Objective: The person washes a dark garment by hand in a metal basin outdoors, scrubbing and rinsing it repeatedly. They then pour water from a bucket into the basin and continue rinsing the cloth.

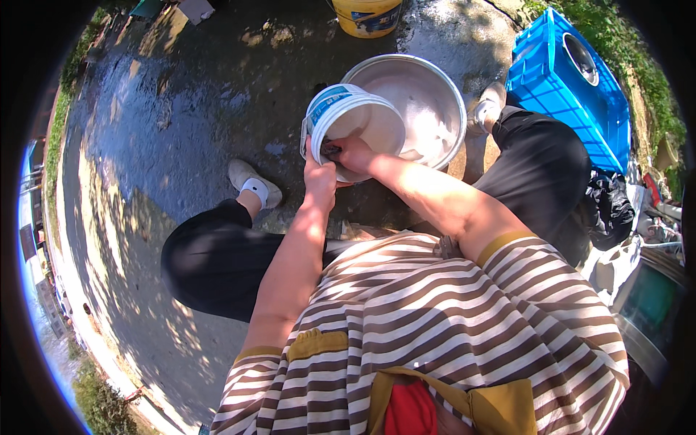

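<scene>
Hands (320, 172) (353, 154), two, on one bucket (355, 119).

The supporting surface is a concrete ground (196, 94), dark and wet in patches, with dappled shade across it and sunlit areas toward 7 o'clock. A large metal basin (428, 94) stands on the ground just above centre, at 12 o'clock. A yellow bucket (368, 16) stands beyond the basin at the top edge, near it but apart. A blue plastic crate (562, 101) lies at 2 o'clock, at the ground's edge beside grass. The person's two shoes rest on the ground: left shoe (250, 180) at 10 o'clock, right shoe (489, 101) just beside the basin at 1 o'clock. Dark bags and mixed items (612, 206) lie at 3 o'clock.
</scene>
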Demonstrator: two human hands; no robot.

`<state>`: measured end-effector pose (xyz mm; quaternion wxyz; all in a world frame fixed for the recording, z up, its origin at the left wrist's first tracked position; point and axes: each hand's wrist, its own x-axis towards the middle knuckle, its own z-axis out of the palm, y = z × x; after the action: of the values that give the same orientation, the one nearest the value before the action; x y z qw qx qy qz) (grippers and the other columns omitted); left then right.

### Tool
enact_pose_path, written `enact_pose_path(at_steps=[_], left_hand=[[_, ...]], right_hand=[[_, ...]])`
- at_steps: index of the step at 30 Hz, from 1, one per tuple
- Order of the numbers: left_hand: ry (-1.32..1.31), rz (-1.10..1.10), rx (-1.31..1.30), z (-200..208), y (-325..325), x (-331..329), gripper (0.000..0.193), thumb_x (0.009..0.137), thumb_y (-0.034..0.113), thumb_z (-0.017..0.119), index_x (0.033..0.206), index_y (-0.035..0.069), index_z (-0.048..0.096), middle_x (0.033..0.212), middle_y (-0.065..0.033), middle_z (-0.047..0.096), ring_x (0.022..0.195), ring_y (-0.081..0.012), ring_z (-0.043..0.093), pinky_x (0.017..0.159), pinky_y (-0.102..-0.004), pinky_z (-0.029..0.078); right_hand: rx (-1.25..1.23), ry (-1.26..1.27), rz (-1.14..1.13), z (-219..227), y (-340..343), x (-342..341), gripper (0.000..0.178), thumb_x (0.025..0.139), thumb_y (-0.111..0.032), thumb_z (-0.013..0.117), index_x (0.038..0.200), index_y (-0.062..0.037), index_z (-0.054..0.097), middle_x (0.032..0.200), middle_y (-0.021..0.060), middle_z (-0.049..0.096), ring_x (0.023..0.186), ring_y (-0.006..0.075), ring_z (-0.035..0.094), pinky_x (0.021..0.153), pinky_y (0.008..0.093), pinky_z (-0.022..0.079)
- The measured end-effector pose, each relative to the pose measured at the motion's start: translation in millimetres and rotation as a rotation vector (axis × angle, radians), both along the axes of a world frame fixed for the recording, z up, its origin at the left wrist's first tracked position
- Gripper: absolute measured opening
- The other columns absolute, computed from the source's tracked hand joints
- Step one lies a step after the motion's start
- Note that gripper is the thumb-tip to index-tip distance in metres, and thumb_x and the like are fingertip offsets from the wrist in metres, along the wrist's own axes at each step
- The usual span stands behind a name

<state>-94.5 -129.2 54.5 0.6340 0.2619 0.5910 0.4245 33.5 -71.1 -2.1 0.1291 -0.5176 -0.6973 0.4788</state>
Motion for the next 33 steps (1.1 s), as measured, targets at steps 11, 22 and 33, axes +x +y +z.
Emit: enact_pose_path(at_steps=[11, 22, 33], left_hand=[[-0.009, 0.134, 0.081, -20.2, 17.5, -5.1, 0.086, 0.092, -0.01, 0.039, 0.17, 0.019, 0.019, 0.157, -0.0177, 0.046, 0.134, -0.0357, 0.054, 0.096, -0.0496, 0.06], [0.11, 0.223, 0.123, 3.6, 26.4, -9.4, 0.088, 0.091, -0.003, 0.044, 0.171, 0.018, 0.016, 0.149, -0.0183, 0.054, 0.111, -0.0328, 0.067, 0.059, -0.0393, 0.062], [0.324, 0.051, 0.155, 10.5, 29.0, -6.1, 0.083, 0.092, -0.008, 0.046, 0.17, 0.014, 0.023, 0.146, -0.0217, 0.056, 0.123, -0.0317, 0.06, 0.094, -0.0369, 0.052]], right_hand=[[0.007, 0.053, -0.135, 25.0, -27.2, -12.4, 0.038, 0.094, -0.019, 0.063, 0.13, -0.0143, 0.074, 0.14, 0.0163, 0.065, 0.119, 0.0356, 0.067, 0.105, 0.0458, 0.052], [0.875, -0.82, 0.408, 49.0, -9.7, 63.2, 0.027, 0.092, -0.016, 0.059, 0.113, -0.0036, 0.073, 0.141, 0.0156, 0.054, 0.131, 0.0305, 0.049, 0.114, 0.0414, 0.037], [0.259, -0.342, 0.114, 17.8, -35.1, 20.2, 0.036, 0.091, -0.016, 0.062, 0.123, -0.0148, 0.079, 0.148, 0.0107, 0.061, 0.137, 0.0333, 0.054, 0.117, 0.0447, 0.037]])
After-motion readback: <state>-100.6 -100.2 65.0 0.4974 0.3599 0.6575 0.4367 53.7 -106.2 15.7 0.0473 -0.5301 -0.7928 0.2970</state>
